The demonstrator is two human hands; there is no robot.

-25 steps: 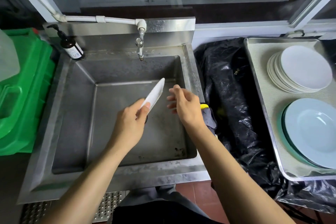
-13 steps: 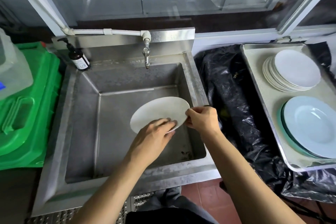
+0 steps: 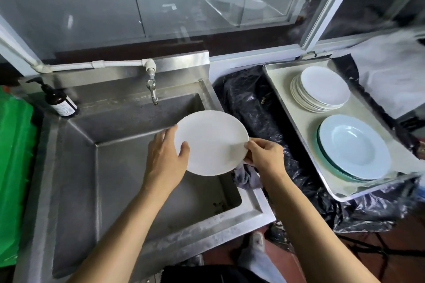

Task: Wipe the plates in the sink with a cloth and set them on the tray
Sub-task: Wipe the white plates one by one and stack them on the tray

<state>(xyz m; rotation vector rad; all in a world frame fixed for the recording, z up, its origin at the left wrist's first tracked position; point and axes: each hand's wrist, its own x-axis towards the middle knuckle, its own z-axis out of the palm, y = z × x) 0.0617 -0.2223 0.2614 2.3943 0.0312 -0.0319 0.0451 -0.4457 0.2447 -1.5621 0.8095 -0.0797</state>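
Head view: the steel sink (image 3: 76, 167) fills the left, the tray (image 3: 296, 126) sits well to the right with a stack of white plates (image 3: 322, 88) and pale blue dishes (image 3: 354, 147). Above the sink's right part, a white plate (image 3: 211, 142) is held nearly flat. It looks stiff, smooth, probably slippery if wet, and breakable; opposite rim edges seem the safest hold. The left hand (image 3: 166, 156) grips its left rim, thumb on top. The right hand (image 3: 264, 155) pinches the right rim, a grey cloth (image 3: 247, 176) bunched beneath it.
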